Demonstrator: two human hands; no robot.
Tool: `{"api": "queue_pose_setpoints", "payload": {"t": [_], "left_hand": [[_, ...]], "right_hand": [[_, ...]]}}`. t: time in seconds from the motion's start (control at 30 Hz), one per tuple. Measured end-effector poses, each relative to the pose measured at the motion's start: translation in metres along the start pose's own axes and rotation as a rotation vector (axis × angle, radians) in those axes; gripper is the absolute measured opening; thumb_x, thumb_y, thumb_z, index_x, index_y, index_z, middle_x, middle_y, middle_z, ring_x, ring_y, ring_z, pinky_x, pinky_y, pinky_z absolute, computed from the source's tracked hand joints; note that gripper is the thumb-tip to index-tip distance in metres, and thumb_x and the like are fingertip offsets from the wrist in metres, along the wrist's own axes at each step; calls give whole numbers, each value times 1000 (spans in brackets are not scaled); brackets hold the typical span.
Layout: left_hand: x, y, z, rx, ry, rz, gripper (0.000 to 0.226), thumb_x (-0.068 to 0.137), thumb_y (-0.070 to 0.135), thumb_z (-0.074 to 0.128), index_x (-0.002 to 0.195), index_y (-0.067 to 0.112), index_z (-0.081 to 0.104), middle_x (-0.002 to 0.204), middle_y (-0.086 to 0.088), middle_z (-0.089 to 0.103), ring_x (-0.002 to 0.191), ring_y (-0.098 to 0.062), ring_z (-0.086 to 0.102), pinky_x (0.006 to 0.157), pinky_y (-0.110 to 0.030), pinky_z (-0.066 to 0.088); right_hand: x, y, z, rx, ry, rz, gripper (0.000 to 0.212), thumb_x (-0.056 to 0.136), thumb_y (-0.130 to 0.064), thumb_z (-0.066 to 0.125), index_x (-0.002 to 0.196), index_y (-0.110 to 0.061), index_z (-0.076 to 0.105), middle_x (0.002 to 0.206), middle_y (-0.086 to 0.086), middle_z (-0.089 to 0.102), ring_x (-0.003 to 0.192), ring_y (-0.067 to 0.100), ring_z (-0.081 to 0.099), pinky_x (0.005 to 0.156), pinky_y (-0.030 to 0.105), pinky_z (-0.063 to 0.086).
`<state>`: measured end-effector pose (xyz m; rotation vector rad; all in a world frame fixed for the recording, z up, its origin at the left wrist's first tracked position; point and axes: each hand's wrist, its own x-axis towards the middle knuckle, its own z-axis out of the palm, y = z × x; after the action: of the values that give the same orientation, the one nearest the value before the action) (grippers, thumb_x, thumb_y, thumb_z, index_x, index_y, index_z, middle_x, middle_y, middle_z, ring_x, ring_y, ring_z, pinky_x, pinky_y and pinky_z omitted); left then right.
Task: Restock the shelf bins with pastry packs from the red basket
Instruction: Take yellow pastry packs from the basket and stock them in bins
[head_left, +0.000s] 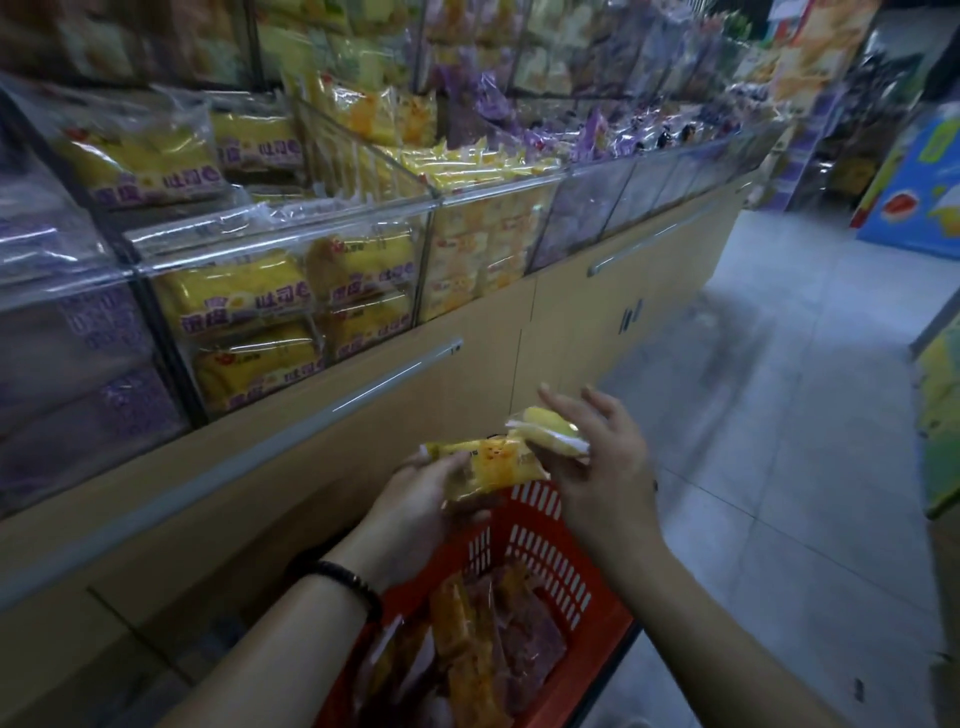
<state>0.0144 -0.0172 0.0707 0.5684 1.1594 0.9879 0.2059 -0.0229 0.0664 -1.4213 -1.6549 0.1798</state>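
We hold a yellow pastry pack (488, 465) just above the far rim of the red basket (545, 545), our left hand (421, 499) curling its fingers round it; at its right end a paler pack (550, 432) is pinched by our right hand (608, 467), thumb under, fingers straight and spread; more packs fill the basket; clear shelf bins (291, 291) stand beyond its left edge.

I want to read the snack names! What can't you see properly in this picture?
Head view:
- Yellow pack in the left hand: print blurred, unreadable.
- Small pack at the right hand: the pack hides the thumb, so the grip is unclear.
- Red basket: arms and the bottom edge hide part; packs uncountable.
- Far bins: too blurred and small.
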Motion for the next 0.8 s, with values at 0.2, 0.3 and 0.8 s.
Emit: {"api": "queue_pose_setpoints", "payload": {"t": [0.2, 0.3, 0.8], "left_hand": [[4, -4, 1, -87, -102, 49, 62, 99, 64, 53, 133, 13, 68, 127, -13, 75, 119, -33, 71, 98, -46, 56], [6, 0, -5, -37, -150, 115, 60, 92, 50, 75, 137, 12, 64, 129, -15, 74, 116, -35, 73, 95, -49, 59], [8, 4, -17, -84, -326, 181, 56, 87, 13, 77, 139, 24, 62, 132, -17, 71, 118, -43, 70, 95, -55, 60]], "right_hand": [[-19, -30, 19, -148, -577, -56, 95, 99, -52, 60, 158, -58, -14, 167, -9, -35, 153, 24, -38, 125, 58, 6], [-21, -25, 15, -2, -656, -149, 101, 97, -37, 62, 160, -52, -15, 165, -17, -37, 154, 14, -35, 130, 53, 6], [17, 4, -1, 987, -464, 611, 48, 86, -11, 83, 132, -12, 67, 120, 16, 76, 106, 37, 75, 87, 46, 63]]}}
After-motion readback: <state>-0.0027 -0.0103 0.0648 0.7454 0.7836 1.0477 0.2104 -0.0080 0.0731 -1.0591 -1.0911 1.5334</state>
